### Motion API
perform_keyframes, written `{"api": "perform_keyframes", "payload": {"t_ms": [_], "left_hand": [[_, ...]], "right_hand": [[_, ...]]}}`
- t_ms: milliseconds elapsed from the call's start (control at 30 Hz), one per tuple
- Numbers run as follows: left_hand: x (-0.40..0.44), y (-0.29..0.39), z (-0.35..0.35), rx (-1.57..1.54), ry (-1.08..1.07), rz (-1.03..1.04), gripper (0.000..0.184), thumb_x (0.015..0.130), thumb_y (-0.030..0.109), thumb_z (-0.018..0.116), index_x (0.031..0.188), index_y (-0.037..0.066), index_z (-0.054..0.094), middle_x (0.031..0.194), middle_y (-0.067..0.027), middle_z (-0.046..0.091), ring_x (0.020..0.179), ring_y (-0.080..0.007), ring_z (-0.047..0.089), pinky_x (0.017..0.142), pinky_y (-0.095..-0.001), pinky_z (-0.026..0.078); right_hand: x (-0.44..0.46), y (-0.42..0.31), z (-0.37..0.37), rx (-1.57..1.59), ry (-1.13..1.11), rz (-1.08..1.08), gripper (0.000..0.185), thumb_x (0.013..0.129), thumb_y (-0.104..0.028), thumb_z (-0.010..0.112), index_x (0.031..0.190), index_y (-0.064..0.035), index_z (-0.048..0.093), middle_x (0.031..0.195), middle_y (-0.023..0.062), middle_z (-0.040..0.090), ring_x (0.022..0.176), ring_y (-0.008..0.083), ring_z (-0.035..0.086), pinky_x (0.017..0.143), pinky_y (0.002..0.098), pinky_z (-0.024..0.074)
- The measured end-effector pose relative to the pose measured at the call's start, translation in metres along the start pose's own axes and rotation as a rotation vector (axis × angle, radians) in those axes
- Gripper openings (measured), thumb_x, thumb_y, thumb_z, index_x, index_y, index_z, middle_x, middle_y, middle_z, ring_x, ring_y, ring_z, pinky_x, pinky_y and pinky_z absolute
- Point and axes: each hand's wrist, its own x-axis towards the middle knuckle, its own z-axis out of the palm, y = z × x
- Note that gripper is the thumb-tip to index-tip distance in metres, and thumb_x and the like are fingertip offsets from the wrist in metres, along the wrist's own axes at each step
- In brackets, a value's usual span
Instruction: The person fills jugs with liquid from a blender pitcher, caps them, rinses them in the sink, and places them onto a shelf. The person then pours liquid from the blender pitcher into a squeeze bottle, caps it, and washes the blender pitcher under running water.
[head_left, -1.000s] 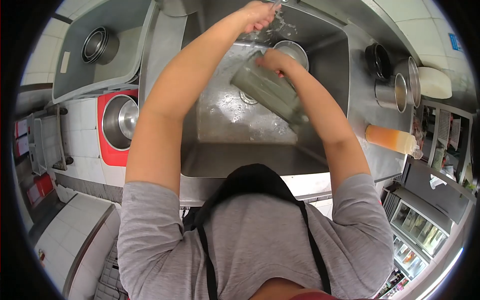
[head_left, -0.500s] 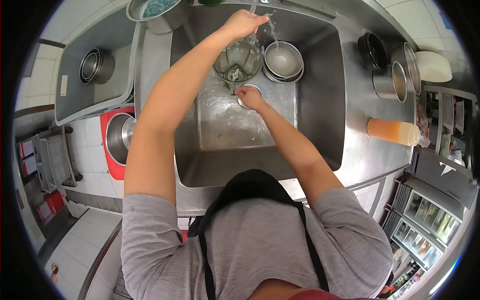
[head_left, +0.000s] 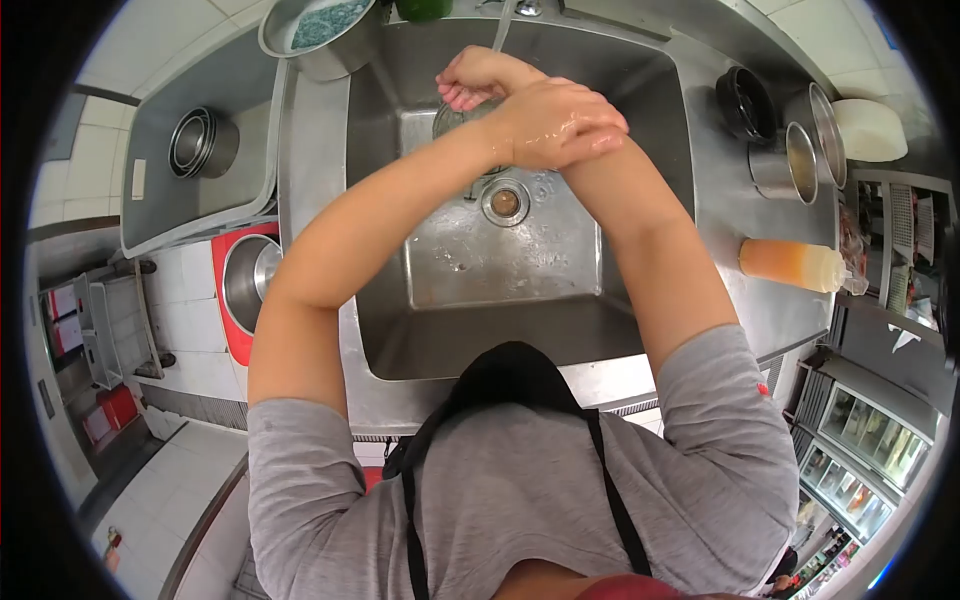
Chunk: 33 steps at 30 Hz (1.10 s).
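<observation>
My left hand [head_left: 560, 125], wet and shining, lies across my right forearm near the wrist, its fingers together and wrapped over the arm. Beyond it, near the back of the metal sink [head_left: 500, 265], my right hand [head_left: 475, 78] has its fingers curled, with no object visible in it. Under my hands a clear jug [head_left: 448, 118] shows only in part. The round drain [head_left: 506, 202] is uncovered in the sink floor. A thin faucet pipe [head_left: 503, 28] comes down behind my right hand. The metal bowls in the sink are hidden by my arms.
A pot [head_left: 335, 62] holding blue-green material stands at the back left. Farther left are a grey tub [head_left: 145, 215] with nested metal containers [head_left: 203, 143] and a red stand with bowls. On the right counter are an orange squeeze bottle [head_left: 790, 265], metal pots and black bowls [head_left: 745, 103].
My right hand has moved from the drain up toward the faucet, and the drain now shows uncovered. My left hand has left the faucet pipe and come onto my right forearm.
</observation>
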Motion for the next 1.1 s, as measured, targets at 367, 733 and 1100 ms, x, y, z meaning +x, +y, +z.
{"api": "perform_keyframes", "payload": {"t_ms": [367, 733, 1100], "left_hand": [[-0.065, -0.116, -0.036, 0.099, 0.178, -0.831, 0.032, 0.080, 0.030, 0.049, 0.099, 0.006, 0.058, 0.095, -0.0121, 0.061, 0.089, -0.0269, 0.057, 0.080, -0.0330, 0.043], [-0.129, -0.116, 0.026, -0.042, 0.019, -1.501, 0.029, 0.071, 0.006, 0.051, 0.098, -0.003, 0.055, 0.095, -0.0201, 0.059, 0.089, -0.0313, 0.059, 0.076, -0.0410, 0.046], [-0.063, -0.096, 0.023, -0.984, 0.264, -1.271, 0.067, 0.079, 0.062, 0.037, 0.116, 0.008, 0.049, 0.116, -0.0112, 0.051, 0.104, -0.0225, 0.049, 0.087, -0.0336, 0.038]], "right_hand": [[-0.001, 0.066, -0.009, -0.700, 0.846, -0.623, 0.027, 0.074, -0.027, 0.053, 0.072, -0.0006, 0.059, 0.071, 0.0155, 0.060, 0.063, 0.0269, 0.058, 0.060, 0.0371, 0.0467], [0.018, 0.254, 0.157, -0.150, 0.784, -0.388, 0.050, 0.073, -0.039, 0.061, 0.098, 0.0039, 0.057, 0.091, 0.0180, 0.061, 0.087, 0.0290, 0.058, 0.076, 0.0352, 0.0428], [-0.126, 0.054, 0.058, 1.371, 0.342, -0.526, 0.030, 0.088, -0.038, 0.042, 0.072, -0.0126, 0.041, 0.050, -0.0039, 0.025, 0.040, 0.0081, 0.021, 0.038, 0.0223, 0.0200]]}}
